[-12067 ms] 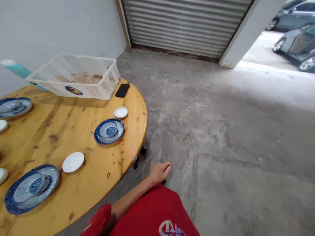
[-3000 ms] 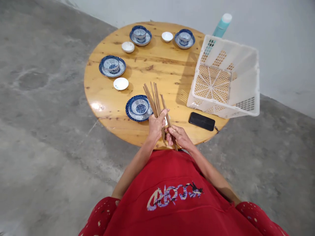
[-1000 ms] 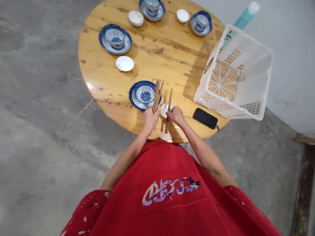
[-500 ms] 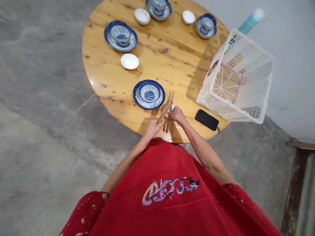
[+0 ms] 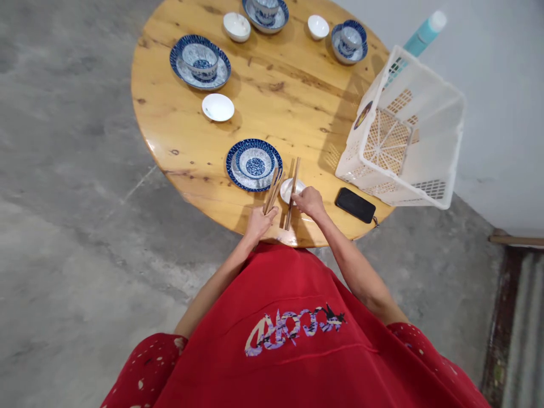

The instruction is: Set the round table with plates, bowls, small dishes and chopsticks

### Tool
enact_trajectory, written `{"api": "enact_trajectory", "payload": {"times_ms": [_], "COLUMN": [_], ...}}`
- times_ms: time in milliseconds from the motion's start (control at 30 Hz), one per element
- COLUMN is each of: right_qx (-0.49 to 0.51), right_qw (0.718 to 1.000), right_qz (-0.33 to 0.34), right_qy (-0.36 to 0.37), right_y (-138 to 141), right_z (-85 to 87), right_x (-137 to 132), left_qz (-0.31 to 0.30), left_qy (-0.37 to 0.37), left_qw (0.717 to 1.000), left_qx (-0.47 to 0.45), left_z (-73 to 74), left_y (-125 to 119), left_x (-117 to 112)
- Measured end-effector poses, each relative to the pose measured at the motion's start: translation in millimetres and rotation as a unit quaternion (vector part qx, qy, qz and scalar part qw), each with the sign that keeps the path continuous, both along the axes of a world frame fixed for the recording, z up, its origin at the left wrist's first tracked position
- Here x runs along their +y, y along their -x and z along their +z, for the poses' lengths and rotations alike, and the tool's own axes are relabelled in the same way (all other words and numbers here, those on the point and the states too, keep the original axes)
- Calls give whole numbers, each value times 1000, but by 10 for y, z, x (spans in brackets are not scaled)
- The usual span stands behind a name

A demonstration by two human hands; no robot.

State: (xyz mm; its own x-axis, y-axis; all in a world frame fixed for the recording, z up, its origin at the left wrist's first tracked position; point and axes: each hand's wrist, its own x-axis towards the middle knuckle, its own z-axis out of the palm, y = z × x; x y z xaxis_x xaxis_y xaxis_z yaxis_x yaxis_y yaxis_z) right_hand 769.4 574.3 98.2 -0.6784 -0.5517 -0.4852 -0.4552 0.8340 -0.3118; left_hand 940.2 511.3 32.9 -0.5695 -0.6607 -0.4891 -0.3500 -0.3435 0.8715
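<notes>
My left hand point(image 5: 260, 220) grips a bundle of brown chopsticks point(image 5: 273, 191), held low beside the nearest blue plate with a bowl point(image 5: 254, 164). My right hand point(image 5: 310, 202) holds a pair of chopsticks point(image 5: 292, 190) that lies across a small white saucer point(image 5: 289, 188) near the front edge of the round wooden table point(image 5: 272, 102).
A black phone point(image 5: 355, 204) lies right of my right hand. A white plastic basket point(image 5: 403, 136) sits at the table's right, a teal bottle point(image 5: 420, 37) behind it. Three more blue plate-and-bowl sets and white saucers point(image 5: 218, 107) stand further away. Concrete floor surrounds the table.
My left hand has lowered its bundle from above the blue plate to beside it. My right hand has brought a pair of chopsticks down by the white saucer.
</notes>
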Motion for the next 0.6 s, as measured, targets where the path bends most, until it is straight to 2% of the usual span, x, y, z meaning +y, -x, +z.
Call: {"api": "enact_trajectory", "payload": {"times_ms": [100, 200, 267, 367, 467, 600], "right_qx": [17, -34, -92, -175, -228, -244], "right_qw": [998, 985, 968, 944, 931, 923], "right_qz": [-19, -68, -105, -131, -96, 7], "right_qy": [59, 154, 208, 249, 270, 298], "right_y": [-53, -234, -424, -734, -971, -1131], "right_z": [99, 137, 128, 111, 118, 139], "right_x": [241, 521, 664, 764, 758, 730], "left_qz": [-4, -3, 4, 24, 39, 54], "left_qy": [44, 38, 15, -32, -59, -91], "left_qw": [999, 999, 1000, 997, 990, 979], "left_qx": [-23, -17, 8, 67, 122, 174], "left_z": [20, 87, 182, 387, 595, 771], "left_y": [-90, -159, -172, -140, -84, -50], "left_x": [-33, -42, -35, -19, 0, 81]}}
